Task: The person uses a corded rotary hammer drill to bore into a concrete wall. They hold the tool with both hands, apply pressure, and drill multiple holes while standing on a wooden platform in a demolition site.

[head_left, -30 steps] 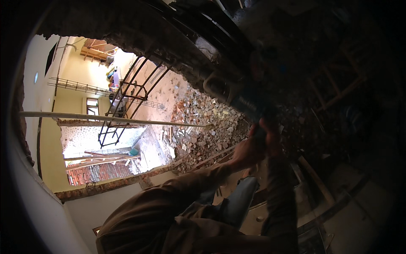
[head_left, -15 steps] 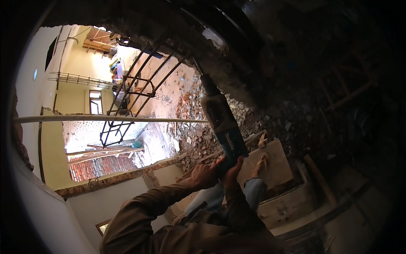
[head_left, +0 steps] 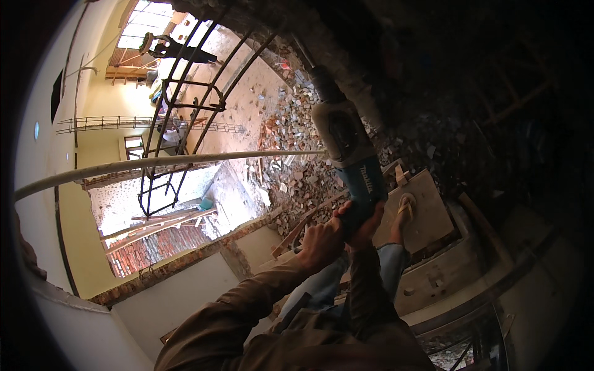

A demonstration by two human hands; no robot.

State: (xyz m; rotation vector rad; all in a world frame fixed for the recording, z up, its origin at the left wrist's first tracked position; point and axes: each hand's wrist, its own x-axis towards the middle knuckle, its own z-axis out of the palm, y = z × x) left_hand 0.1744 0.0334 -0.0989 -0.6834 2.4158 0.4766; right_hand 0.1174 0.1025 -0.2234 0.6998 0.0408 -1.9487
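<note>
A teal and grey demolition hammer (head_left: pixel 341 136) slants up and away from me. Its chisel bit (head_left: pixel 303 51) points at the dark, broken masonry edge (head_left: pixel 272 15) overhead; shadow hides whether the tip touches. My left hand (head_left: pixel 323 242) is closed round the left side of the tool's rear handle. On the right side of that handle my right hand (head_left: pixel 369 226) is wrapped too, close beside the left. Both forearms wear brown sleeves.
A pale pole (head_left: pixel 154 163) crosses behind the hammer. Left of it hangs a rebar cage (head_left: pixel 204 93). Rubble (head_left: pixel 303 136) covers the ground below. My sandalled foot (head_left: pixel 405 207) rests on a board (head_left: pixel 427 207). A distant person (head_left: pixel 185 52) holds a load up near the head.
The view has shifted, and the hammer with both hands appears further right. A distant person carrying a load has come into sight. Both hands keep their grip.
</note>
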